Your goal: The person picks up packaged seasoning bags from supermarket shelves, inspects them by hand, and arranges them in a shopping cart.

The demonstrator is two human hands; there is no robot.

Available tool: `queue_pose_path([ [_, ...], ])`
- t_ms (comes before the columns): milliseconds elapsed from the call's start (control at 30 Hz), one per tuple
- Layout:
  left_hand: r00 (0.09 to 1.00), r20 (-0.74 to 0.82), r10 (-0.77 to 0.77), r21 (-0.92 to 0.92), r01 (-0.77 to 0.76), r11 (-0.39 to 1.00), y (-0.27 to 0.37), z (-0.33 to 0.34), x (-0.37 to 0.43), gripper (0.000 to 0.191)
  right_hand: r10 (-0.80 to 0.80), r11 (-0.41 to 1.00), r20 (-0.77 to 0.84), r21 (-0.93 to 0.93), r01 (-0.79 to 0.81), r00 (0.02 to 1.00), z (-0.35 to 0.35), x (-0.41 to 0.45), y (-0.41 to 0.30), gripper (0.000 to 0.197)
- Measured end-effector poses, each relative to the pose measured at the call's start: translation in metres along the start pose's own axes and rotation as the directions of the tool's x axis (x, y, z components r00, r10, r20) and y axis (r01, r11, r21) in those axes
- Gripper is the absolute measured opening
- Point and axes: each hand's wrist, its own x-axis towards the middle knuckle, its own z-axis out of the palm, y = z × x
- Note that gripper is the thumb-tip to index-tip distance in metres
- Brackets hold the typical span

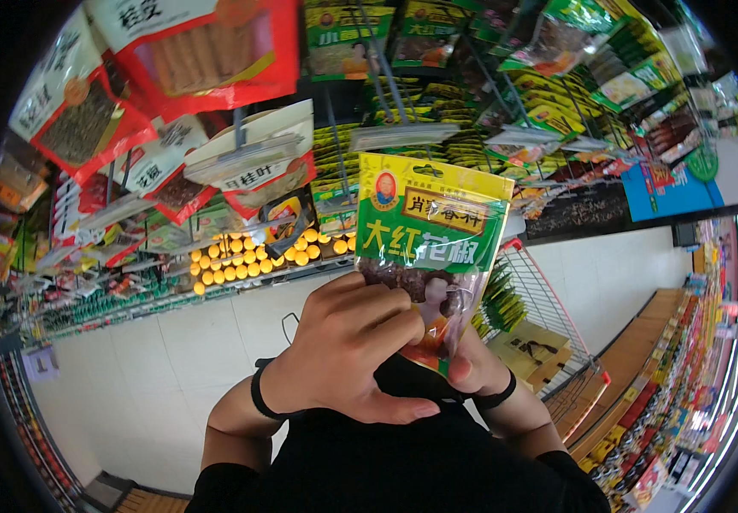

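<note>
A clear-fronted plastic packet of dried Sichuan peppercorns [430,256], with a yellow and green printed header and a hang hole, is upright in front of my chest. My right hand [471,365] grips its lower right corner, thumb in front, the other fingers hidden behind. The bent fingers of my left hand [356,353] lie against the front of the packet at its lower left, with the thumb stretched out below, apart from it. Whether those fingers pinch the packet cannot be told. Beyond it, similar green and yellow packets [401,32] hang on metal hooks.
Red and white spice bags [215,58] hang at upper left, above a shelf of yellow-capped bottles [241,256]. A wire shopping cart [548,301] with packets and a cardboard box [529,353] stands at my right. Farther right runs a long stocked shelf [638,397].
</note>
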Motion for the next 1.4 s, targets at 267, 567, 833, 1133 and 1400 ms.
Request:
queue_pose_path([
  [267,0.871,-0.485,-0.084,0.045,0.121,0.992,-0.018,0.014,0.000,0.025,0.168,0.976,-0.215,0.170,-0.133,0.962,-0.024,-0.011,-0.028,0.033],
  [567,0.859,-0.154,-0.489,-0.128,0.473,0.872,-0.017,0.018,0.003,0.026,0.052,0.989,-0.248,0.146,-0.016,0.967,-0.028,-0.011,-0.018,0.029],
  [833,0.873,-0.211,-0.439,-0.302,0.369,0.879,-0.011,0.019,-0.020,0.022,0.143,0.987,-0.226,0.110,-0.121,0.964,0.011,-0.037,-0.034,0.055],
  [1133,0.903,0.142,-0.405,-0.707,0.380,0.597,0.011,0.012,-0.053,0.045,-0.359,0.573,0.200,-0.724,0.384,0.912,0.033,-0.002,-0.083,0.053],
  [1400,0.907,0.196,0.373,-0.910,0.026,0.415,0.043,0.006,-0.036,0.041,-0.475,0.826,-0.250,-0.458,0.329,0.844,0.099,-0.044,-0.082,0.027],
])
